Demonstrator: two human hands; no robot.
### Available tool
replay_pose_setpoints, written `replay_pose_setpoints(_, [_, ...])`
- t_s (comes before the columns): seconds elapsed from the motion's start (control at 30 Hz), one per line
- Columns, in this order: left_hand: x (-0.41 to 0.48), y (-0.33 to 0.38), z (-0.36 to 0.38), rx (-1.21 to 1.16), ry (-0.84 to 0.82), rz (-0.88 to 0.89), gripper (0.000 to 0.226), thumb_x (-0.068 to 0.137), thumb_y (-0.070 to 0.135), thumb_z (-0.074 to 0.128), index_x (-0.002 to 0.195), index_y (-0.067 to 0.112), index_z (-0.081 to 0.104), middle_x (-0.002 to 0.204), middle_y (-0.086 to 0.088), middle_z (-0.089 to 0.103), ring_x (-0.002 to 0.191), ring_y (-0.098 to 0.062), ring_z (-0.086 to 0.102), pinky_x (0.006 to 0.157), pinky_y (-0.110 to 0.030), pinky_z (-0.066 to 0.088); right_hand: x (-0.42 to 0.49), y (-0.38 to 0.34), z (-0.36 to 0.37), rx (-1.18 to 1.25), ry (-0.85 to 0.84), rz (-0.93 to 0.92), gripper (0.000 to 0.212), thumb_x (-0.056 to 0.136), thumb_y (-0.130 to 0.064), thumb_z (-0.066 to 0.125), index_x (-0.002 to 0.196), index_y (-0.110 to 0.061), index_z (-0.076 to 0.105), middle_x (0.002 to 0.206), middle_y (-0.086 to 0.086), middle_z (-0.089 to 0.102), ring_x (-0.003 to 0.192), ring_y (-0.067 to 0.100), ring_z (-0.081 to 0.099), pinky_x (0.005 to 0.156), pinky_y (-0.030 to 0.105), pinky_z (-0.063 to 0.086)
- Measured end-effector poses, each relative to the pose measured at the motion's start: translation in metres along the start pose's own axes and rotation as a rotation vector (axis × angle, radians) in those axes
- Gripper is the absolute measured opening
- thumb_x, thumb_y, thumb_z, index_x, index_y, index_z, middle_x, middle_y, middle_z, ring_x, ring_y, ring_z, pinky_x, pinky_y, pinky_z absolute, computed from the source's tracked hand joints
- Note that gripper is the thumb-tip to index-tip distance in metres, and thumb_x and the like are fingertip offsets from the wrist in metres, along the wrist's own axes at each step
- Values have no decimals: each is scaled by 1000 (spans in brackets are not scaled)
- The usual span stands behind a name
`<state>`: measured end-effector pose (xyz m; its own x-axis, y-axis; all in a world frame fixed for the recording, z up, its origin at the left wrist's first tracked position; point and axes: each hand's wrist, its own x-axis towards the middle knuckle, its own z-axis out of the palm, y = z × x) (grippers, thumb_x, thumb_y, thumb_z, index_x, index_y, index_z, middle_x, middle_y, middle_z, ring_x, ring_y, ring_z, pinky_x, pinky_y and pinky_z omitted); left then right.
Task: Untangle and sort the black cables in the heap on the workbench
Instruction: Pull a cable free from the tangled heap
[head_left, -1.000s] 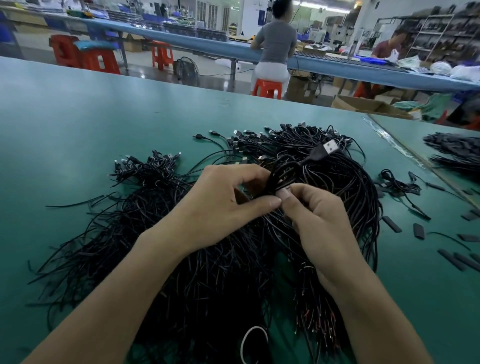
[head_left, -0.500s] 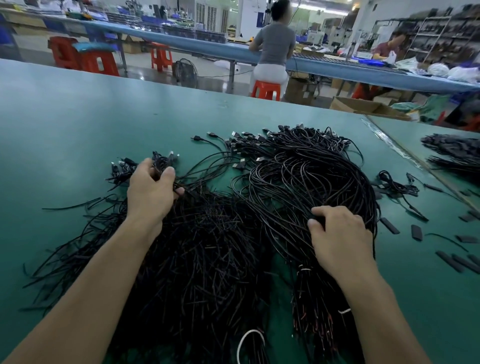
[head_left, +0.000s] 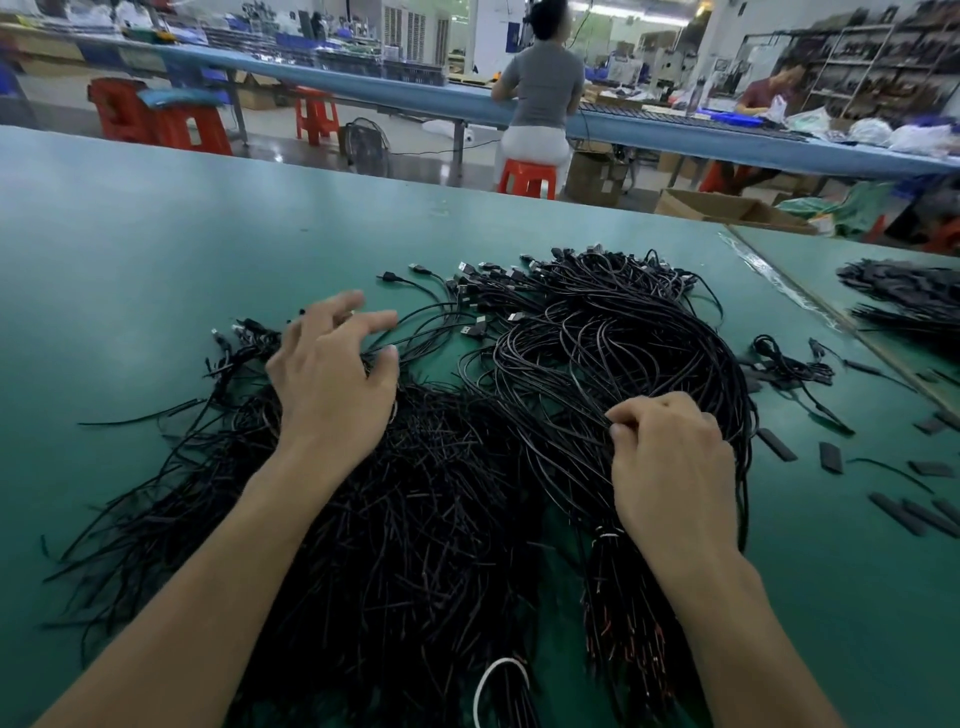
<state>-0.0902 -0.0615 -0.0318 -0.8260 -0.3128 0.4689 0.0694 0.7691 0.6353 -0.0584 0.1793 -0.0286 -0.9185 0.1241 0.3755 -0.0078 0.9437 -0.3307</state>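
The black cables (head_left: 441, 493) lie heaped in the middle of the green desk (head_left: 156, 234), plug ends fanned toward its far side; the left hand (head_left: 332, 384) rests on the heap's left part, fingers spread apart; the right hand (head_left: 670, 467) has its fingers curled, seemingly pinching a few strands of the looped right part.

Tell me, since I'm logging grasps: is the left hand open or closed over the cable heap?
Open. The left hand has its fingers spread and nearly straight over the black cables, curled round none.
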Motion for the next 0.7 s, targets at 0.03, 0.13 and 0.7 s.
replay_pose_setpoints(0.03, [0,3,-1,-64,-22,37,31,92,17,66,121,28,68,136,3,54,130,-24,42,113,-43,28,1,-3,0,56,9,-24,21,100,-16,53,113,-17,70,113,3,60,100,22,56,90,38,50])
replay_pose_setpoints(0.13, [-4,11,-1,-191,-217,208,44,85,18,74,124,37,63,123,10,59,119,-16,52,106,-44,42,0,-19,-2,298,-70,-81,22,103,-12,47,110,-15,67,113,-2,56,87,7,57,76,14,47])
replay_pose_setpoints(0.7, [7,5,0,-477,239,-179,33,103,49,44,82,28,59,72,10,55,56,7,48,54,-13,38,-6,-31,-34,419,25,-138,21,90,-25,71,73,-27,59,83,-15,54,79,2,55,72,-1,37])
